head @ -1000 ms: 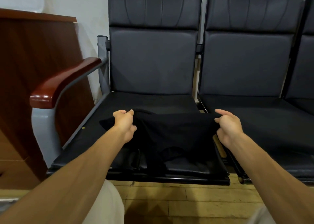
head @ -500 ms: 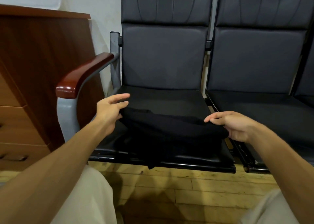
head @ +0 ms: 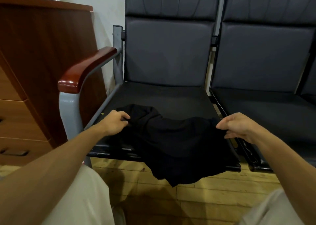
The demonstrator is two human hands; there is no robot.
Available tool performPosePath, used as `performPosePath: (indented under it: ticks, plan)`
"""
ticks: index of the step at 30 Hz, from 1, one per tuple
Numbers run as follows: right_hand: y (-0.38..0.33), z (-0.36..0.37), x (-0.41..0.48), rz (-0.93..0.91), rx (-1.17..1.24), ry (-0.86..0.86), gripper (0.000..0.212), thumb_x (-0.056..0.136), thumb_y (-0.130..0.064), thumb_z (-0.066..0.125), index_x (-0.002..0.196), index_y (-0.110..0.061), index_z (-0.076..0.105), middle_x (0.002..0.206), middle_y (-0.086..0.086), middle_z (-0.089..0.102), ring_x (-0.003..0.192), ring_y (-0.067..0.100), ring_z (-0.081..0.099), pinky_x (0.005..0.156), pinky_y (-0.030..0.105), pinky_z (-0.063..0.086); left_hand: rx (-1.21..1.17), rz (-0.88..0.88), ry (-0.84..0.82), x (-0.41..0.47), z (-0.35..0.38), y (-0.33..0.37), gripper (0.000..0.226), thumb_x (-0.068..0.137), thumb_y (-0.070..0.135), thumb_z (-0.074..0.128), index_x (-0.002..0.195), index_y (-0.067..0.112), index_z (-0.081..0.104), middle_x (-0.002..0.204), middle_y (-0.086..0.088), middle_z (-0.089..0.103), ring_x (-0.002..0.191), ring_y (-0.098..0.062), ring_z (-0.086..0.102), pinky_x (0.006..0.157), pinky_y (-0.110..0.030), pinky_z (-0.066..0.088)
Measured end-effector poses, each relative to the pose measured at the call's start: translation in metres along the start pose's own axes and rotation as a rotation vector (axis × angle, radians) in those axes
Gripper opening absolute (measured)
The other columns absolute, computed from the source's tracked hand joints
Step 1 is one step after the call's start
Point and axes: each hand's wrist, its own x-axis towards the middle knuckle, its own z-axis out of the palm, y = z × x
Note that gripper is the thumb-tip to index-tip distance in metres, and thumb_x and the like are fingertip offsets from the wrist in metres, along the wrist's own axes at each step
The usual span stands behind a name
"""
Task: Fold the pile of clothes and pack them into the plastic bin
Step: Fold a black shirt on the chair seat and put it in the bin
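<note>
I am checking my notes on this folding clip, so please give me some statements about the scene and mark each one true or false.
1. The left hand and the right hand both grip the black garment. True.
2. The garment lies wholly on the seat. False: part of it hangs over the front edge.
3. A plastic bin is in view. False: none shows.
4. The chair has a wooden armrest. True.
</note>
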Motion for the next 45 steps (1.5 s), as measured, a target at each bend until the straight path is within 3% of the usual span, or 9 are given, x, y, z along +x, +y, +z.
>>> performPosePath:
  ticks: [3, 9, 15, 19, 25, 30, 35, 39, 45]
  plan:
    - [0.002, 0.002, 0.006, -0.029, -0.023, 0.058, 0.014, 0.09, 0.004, 0.059, 0.09, -0.004, 0.071, 0.112, 0.013, 0.062, 0.095, 0.024, 0.063, 0.063, 0.028, 0.052, 0.012, -0.142, 0.019, 0.007, 0.003, -0.003, 0.019, 0.097, 0.024, 0.055, 0.102, 0.008, 0.062, 0.109, -0.014, 0.063, 0.105, -0.028, 0.059, 0.086, -0.029, 0.043]
    - [0.004, 0.014, 0.014, 0.001, -0.079, -0.009, 0.032, 0.091, 0.004, 0.047, 0.096, -0.015, 0.073, 0.11, 0.01, 0.062, 0.096, 0.028, 0.063, 0.084, 0.04, 0.055, 0.062, -0.185, -0.16, 0.018, 0.012, 0.005, 0.02, 0.09, 0.028, 0.065, 0.085, 0.009, 0.059, 0.092, -0.009, 0.061, 0.086, -0.019, 0.057, 0.076, -0.031, 0.042]
    - [0.01, 0.007, 0.027, -0.037, 0.262, 0.243, 0.015, 0.089, -0.001, 0.061, 0.086, -0.011, 0.072, 0.106, 0.013, 0.068, 0.103, 0.028, 0.063, 0.084, 0.043, 0.057, -0.9, -0.299, 0.15, 0.016, 0.011, 0.032, 0.008, 0.098, 0.012, 0.051, 0.091, 0.011, 0.049, 0.088, -0.009, 0.054, 0.077, -0.019, 0.057, 0.06, -0.034, 0.056]
    - [0.018, -0.006, 0.031, -0.013, 0.342, 0.47, 0.025, 0.091, 0.0, 0.057, 0.077, -0.017, 0.069, 0.115, 0.016, 0.063, 0.109, 0.034, 0.061, 0.044, 0.026, 0.055, -1.158, -0.413, 0.511, 0.012, 0.0, 0.033, 0.016, 0.096, 0.004, 0.053, 0.083, 0.012, 0.049, 0.085, -0.009, 0.052, 0.073, -0.02, 0.055, 0.056, -0.029, 0.051]
    - [0.019, -0.008, 0.016, 0.041, 0.141, 0.156, 0.018, 0.096, 0.002, 0.049, 0.097, -0.008, 0.064, 0.12, 0.016, 0.057, 0.099, 0.03, 0.065, 0.079, 0.037, 0.057, -0.792, -0.428, 0.472, 0.009, 0.004, 0.019, 0.017, 0.093, 0.004, 0.058, 0.102, 0.01, 0.045, 0.107, -0.014, 0.05, 0.09, -0.03, 0.056, 0.056, -0.036, 0.052]
    - [0.024, -0.014, 0.008, -0.05, -0.377, 0.073, 0.024, 0.091, -0.013, 0.064, 0.113, -0.022, 0.06, 0.1, 0.005, 0.059, 0.086, 0.019, 0.061, 0.074, 0.029, 0.052, 0.064, -0.154, 0.267, 0.002, 0.005, 0.012, 0.039, 0.08, 0.017, 0.074, 0.111, 0.02, 0.051, 0.124, -0.008, 0.042, 0.118, -0.029, 0.043, 0.1, -0.043, 0.039]
    - [0.023, -0.01, 0.003, -0.378, -0.681, 0.079, 0.023, 0.08, -0.015, 0.076, 0.095, -0.025, 0.062, 0.107, -0.006, 0.043, 0.095, 0.01, 0.051, 0.081, 0.021, 0.045, 0.038, 0.26, -0.069, -0.012, 0.005, 0.02, 0.021, 0.08, 0.011, 0.075, 0.08, 0.029, 0.064, 0.09, 0.005, 0.063, 0.084, -0.008, 0.061, 0.07, -0.01, 0.045]
    - [0.019, -0.002, -0.001, -0.482, -0.839, -0.234, 0.023, 0.083, -0.011, 0.072, 0.082, -0.032, 0.063, 0.095, -0.008, 0.063, 0.087, 0.004, 0.06, 0.074, 0.017, 0.048, 0.138, 0.272, -0.423, -0.009, 0.009, 0.006, 0.022, 0.086, 0.02, 0.07, 0.098, 0.037, 0.065, 0.114, 0.013, 0.054, 0.108, -0.004, 0.051, 0.096, -0.022, 0.043]
    - [0.012, -0.005, 0.005, -0.406, -0.923, -0.453, 0.032, 0.082, -0.009, 0.072, 0.098, -0.036, 0.066, 0.114, -0.014, 0.058, 0.107, 0.003, 0.053, 0.097, 0.027, 0.046, 0.162, 0.307, -0.376, 0.001, 0.007, -0.01, 0.026, 0.085, 0.021, 0.072, 0.105, 0.033, 0.061, 0.114, 0.011, 0.05, 0.108, -0.003, 0.046, 0.093, -0.018, 0.037]
